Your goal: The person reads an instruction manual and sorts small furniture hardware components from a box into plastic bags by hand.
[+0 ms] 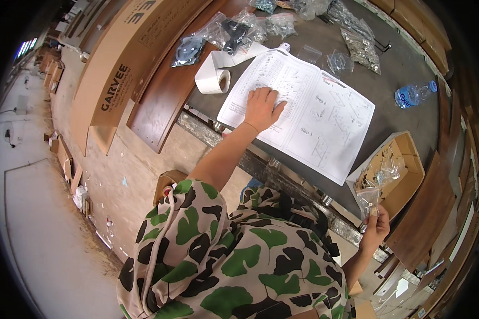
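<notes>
My left hand (pixel 262 108) lies flat, fingers together, on an open white instruction sheet (pixel 324 117) printed with assembly drawings, spread on a dark grey worktable (pixel 388 69). My right hand (pixel 376 227) is raised near the table's front edge and pinches a small clear plastic bag of hardware (pixel 368 200) by its lower end. The bag hangs just in front of a small open cardboard box (pixel 404 170) that holds more clear bags of small parts.
A roll of white tape (pixel 214 78) lies left of the sheet. Several clear bags of screws and black fittings (pixel 234 32) sit at the table's far side. A blue-labelled water bottle (pixel 414 94) lies right. Wooden panels (pixel 165 101) and a long cardboard box (pixel 117 69) lean at left.
</notes>
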Action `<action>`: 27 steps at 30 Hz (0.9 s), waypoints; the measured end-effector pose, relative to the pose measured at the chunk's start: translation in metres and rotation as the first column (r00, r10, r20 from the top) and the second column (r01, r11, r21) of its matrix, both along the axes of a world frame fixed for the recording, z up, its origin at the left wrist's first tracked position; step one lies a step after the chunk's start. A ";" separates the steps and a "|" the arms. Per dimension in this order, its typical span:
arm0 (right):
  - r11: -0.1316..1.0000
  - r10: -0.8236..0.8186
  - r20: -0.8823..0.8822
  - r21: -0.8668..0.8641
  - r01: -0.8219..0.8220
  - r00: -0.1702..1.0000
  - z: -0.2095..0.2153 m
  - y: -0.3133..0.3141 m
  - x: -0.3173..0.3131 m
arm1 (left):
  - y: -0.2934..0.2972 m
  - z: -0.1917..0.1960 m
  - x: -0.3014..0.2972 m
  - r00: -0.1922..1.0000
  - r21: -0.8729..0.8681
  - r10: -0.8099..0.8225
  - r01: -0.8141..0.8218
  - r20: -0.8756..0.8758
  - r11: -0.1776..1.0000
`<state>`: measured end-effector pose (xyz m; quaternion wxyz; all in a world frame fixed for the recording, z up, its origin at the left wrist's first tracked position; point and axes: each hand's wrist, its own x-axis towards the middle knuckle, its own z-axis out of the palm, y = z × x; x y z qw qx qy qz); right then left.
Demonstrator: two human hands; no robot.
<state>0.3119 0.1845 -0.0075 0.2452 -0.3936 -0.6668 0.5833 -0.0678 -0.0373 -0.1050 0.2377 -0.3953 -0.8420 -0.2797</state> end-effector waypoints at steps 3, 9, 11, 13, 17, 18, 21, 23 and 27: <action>0.999 -0.036 0.011 -0.004 0.036 0.999 -0.003 0.001 -0.002 | -0.001 -0.003 -0.002 0.998 0.003 0.062 -0.062 0.017 0.998; 0.997 -0.056 0.090 -0.043 0.060 0.994 -0.004 0.005 -0.003 | 0.002 -0.005 -0.004 0.999 0.013 0.041 -0.041 -0.003 0.999; 0.996 -0.061 0.111 -0.060 0.068 0.992 -0.006 0.007 -0.003 | 0.000 -0.003 -0.003 0.999 -0.006 0.034 -0.034 -0.003 0.999; 0.997 -0.042 0.134 -0.057 0.050 0.990 -0.010 0.007 -0.002 | -0.002 -0.003 -0.003 0.999 -0.009 0.036 -0.036 0.010 0.999; 0.998 -0.036 0.144 -0.041 0.042 0.989 -0.018 0.009 0.000 | 0.001 0.000 -0.003 0.998 0.020 0.063 -0.064 0.031 0.998; 0.998 -0.040 0.148 -0.050 0.048 0.988 -0.018 0.009 0.001 | 0.002 -0.001 -0.005 0.997 0.040 0.068 -0.069 0.039 0.997; 0.995 -0.038 0.163 -0.083 0.053 0.986 -0.015 0.009 0.000 | 0.004 -0.003 -0.005 0.994 0.055 0.087 -0.091 0.061 0.994; 0.992 -0.031 0.166 -0.117 0.051 0.986 -0.009 0.010 -0.004 | 0.003 0.000 -0.004 0.993 0.000 0.095 -0.096 0.065 0.995; 0.986 -0.052 0.170 -0.145 0.077 0.984 -0.004 0.012 -0.007 | 0.003 -0.002 -0.004 0.996 -0.043 0.076 -0.075 0.036 0.996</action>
